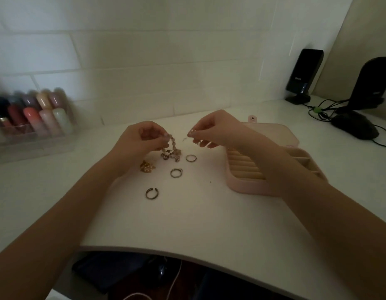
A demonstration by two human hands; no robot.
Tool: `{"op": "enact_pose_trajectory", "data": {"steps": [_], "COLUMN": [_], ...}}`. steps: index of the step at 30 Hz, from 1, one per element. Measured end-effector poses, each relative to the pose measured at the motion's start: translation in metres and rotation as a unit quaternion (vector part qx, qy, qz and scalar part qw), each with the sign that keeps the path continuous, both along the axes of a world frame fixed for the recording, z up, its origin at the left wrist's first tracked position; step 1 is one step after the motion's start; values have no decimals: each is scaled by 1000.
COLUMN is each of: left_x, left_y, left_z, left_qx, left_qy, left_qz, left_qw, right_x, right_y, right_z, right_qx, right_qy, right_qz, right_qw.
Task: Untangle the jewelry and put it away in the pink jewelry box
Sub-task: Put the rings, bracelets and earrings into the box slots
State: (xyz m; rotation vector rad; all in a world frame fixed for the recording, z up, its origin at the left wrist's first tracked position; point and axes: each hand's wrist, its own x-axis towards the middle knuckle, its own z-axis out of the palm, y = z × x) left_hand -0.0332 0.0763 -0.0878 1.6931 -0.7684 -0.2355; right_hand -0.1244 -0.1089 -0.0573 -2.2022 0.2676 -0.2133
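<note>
Left of the pink jewelry box (242,187), the left hand (140,139) pinches a beaded chain (171,149) whose tangled end rests on the tabletop (187,224). Three rings (176,172) lie beside it. The right hand (216,128), above the box's left edge, pinches a thin strand (185,139).

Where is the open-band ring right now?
In the head view, the open-band ring lies flat on the white desk, nearest the person, below the other two rings and left of the pink jewelry box.
</note>
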Motion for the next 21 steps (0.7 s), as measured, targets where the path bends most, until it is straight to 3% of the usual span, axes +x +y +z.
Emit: {"op": "enact_pose_trajectory", "data": {"steps": [4, 8, 11, 13, 21], "left_x": [-2, -5, -9, -12, -17], "left_y": [0, -3, -7, -10, -19], "left_z": [5, 10, 14, 16, 23], "left_qx": [-50, -88, -106, -106, -49], "left_qy": [69, 95, 97, 90, 38], "left_qz": [-6, -25, -49, -55, -15], "left_qw": [996, 991, 988, 989, 998], "right_x": [2, 4, 4, 2, -9], "right_y": [6, 10, 16, 19, 17], "right_z": [-5, -9, -4, -2, 4], "right_qx": [-189, -214, -117, -4, 258], "right_qy": [16, 23, -15, 16, 24], "right_qz": [12, 35, 48, 74, 117], "right_qw": [982, 976, 992, 997, 959]}}
